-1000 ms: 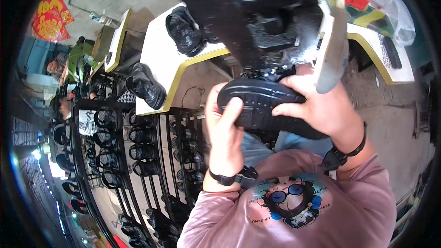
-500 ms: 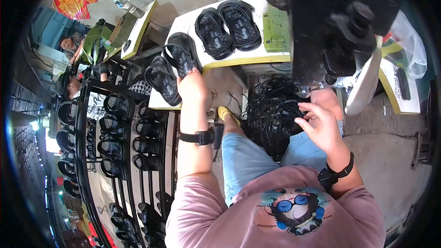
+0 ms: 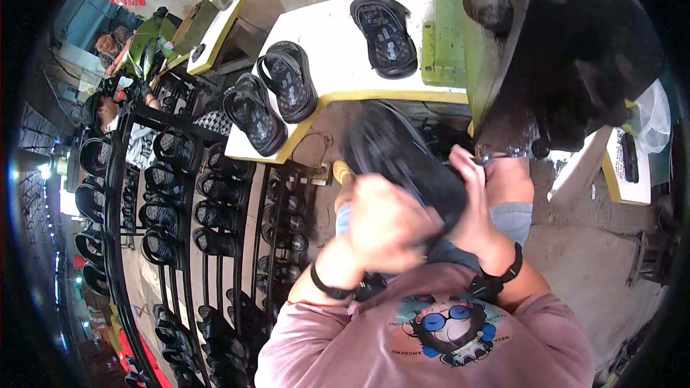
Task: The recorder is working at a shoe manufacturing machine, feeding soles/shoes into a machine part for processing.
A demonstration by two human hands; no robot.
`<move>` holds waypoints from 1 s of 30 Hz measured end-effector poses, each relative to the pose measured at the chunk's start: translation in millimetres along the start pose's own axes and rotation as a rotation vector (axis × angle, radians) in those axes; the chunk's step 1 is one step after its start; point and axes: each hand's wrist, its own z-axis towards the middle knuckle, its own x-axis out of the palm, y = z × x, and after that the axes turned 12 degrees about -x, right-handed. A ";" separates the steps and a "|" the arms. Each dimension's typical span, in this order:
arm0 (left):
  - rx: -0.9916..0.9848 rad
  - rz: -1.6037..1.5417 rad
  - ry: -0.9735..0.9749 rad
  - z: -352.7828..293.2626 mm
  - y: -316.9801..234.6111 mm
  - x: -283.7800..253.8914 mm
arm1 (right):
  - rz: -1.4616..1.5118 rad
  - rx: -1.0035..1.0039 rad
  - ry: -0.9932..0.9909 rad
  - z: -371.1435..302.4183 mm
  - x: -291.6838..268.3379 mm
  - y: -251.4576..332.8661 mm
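Observation:
A black sandal (image 3: 399, 151), blurred by motion, is held tilted above my lap, its sole end toward me. My right hand (image 3: 476, 208) grips its right side, fingers pointing away from me. My left hand (image 3: 388, 219) is curled closed over the sandal's near left part; it is smeared, and what its fingers hold is hidden. On the white worktable (image 3: 330, 29), one matching sandal (image 3: 384, 36) lies alone beside the machine's green base. Two more black sandals, a nearer one (image 3: 255, 115) and a farther one (image 3: 289, 80), lie side by side at the table's left end.
A large black machine head (image 3: 575, 50) on a green body (image 3: 460, 29) stands at the right. Racks (image 3: 129, 194) of black sandals fill the left side. A person (image 3: 108, 111) works beyond them. Another white table section (image 3: 625, 165) is at far right.
My left hand has left the table's left pair and come in front of me. One sandal of the middle pair is now in my hands. My right hand has closed on it.

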 end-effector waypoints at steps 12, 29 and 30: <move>-0.849 -1.092 0.009 5.3 -49.9 91.4 | -0.289 -0.214 -0.164 -10.8 -102.3 -4.7; -1.008 -1.538 -0.483 -35.4 -19.4 113.1 | 1.149 0.519 -0.511 -70.2 -109.9 -50.7; -0.953 -1.593 -0.491 -35.9 -10.6 107.9 | 1.146 0.517 -0.521 -66.5 -104.6 -45.9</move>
